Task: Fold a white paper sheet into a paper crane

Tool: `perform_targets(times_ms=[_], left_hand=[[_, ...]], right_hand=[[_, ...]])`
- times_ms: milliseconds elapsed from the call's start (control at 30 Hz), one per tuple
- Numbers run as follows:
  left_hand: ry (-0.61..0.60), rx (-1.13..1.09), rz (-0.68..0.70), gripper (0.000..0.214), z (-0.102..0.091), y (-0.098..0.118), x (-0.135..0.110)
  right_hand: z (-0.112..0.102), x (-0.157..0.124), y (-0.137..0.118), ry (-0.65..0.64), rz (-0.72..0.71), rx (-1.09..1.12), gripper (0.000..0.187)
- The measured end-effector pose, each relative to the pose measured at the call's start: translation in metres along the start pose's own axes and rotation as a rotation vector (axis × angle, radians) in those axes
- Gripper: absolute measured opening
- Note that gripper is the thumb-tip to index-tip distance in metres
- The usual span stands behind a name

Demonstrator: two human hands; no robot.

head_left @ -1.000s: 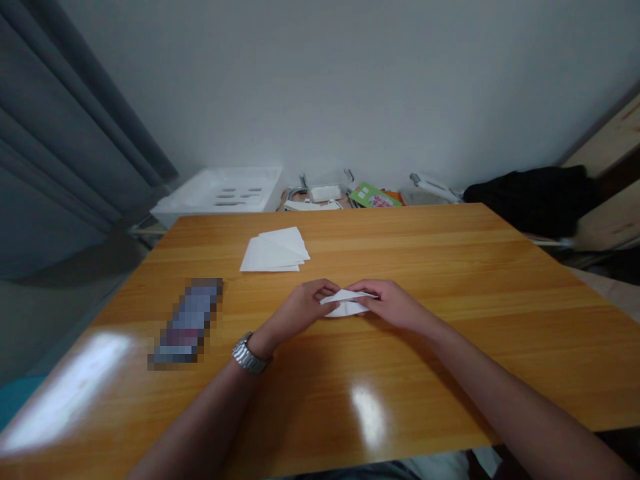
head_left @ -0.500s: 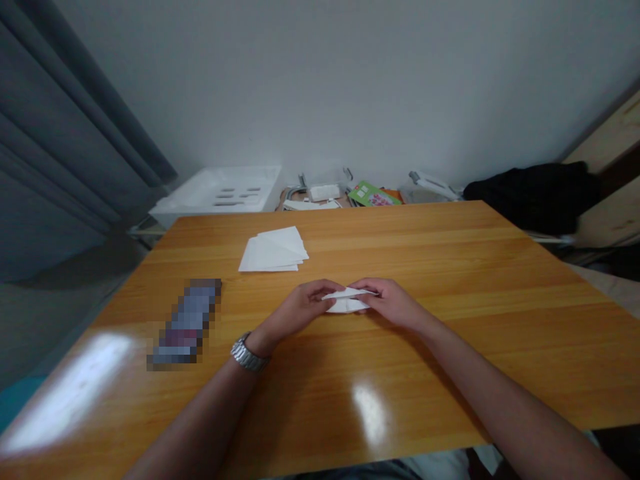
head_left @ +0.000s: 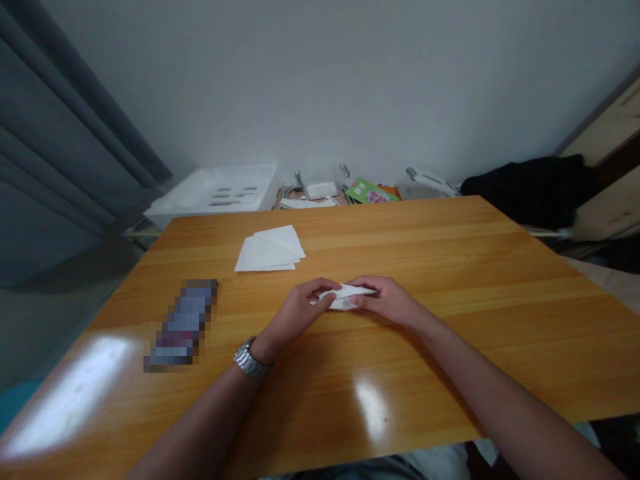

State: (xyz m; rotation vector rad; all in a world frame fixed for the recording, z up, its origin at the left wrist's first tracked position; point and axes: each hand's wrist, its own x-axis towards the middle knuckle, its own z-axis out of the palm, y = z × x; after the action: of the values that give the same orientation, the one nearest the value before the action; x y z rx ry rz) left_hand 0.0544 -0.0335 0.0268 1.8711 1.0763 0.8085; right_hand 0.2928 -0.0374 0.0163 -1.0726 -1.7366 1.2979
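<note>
A small folded white paper (head_left: 346,297) lies on the wooden table (head_left: 450,280) near its middle. My left hand (head_left: 296,311), with a metal watch on the wrist, pinches the paper's left end. My right hand (head_left: 387,301) pinches its right side, fingers curled over the fold. Both hands rest low on the tabletop, touching each other across the paper.
A small stack of white paper sheets (head_left: 270,249) lies farther back on the table. A blurred-out flat object (head_left: 181,325) sits to the left. Behind the table are a white tray (head_left: 215,193), clutter (head_left: 345,191) and a black bag (head_left: 530,190).
My hands have drawn closer together over the paper, covering more of it. The view has shifted slightly.
</note>
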Motion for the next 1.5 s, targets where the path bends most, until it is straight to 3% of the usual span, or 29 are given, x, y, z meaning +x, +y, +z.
perform_targets(times_ms=[233,500,867,1233,1500], left_hand=[[0.030,-0.217,-0.028,0.034,0.011,-0.005,0.000],[0.035,-0.063,-0.031,0.026,0.013,0.000,-0.002],[0.100,-0.235,-0.090,0.026,0.019,0.000,-0.003],[0.118,-0.111,0.014,0.029,0.015,0.020,-0.005],[0.127,-0.089,0.023,0.034,0.013,0.019,-0.007]], right_hand=[[0.002,0.000,0.002,0.125,0.011,-0.036,0.031],[0.006,-0.004,-0.006,0.107,-0.018,-0.106,0.025],[0.007,-0.003,-0.006,0.187,0.024,0.013,0.027],[0.005,-0.004,-0.009,0.229,0.060,0.080,0.028],[0.005,-0.002,-0.010,0.309,0.037,-0.040,0.024]])
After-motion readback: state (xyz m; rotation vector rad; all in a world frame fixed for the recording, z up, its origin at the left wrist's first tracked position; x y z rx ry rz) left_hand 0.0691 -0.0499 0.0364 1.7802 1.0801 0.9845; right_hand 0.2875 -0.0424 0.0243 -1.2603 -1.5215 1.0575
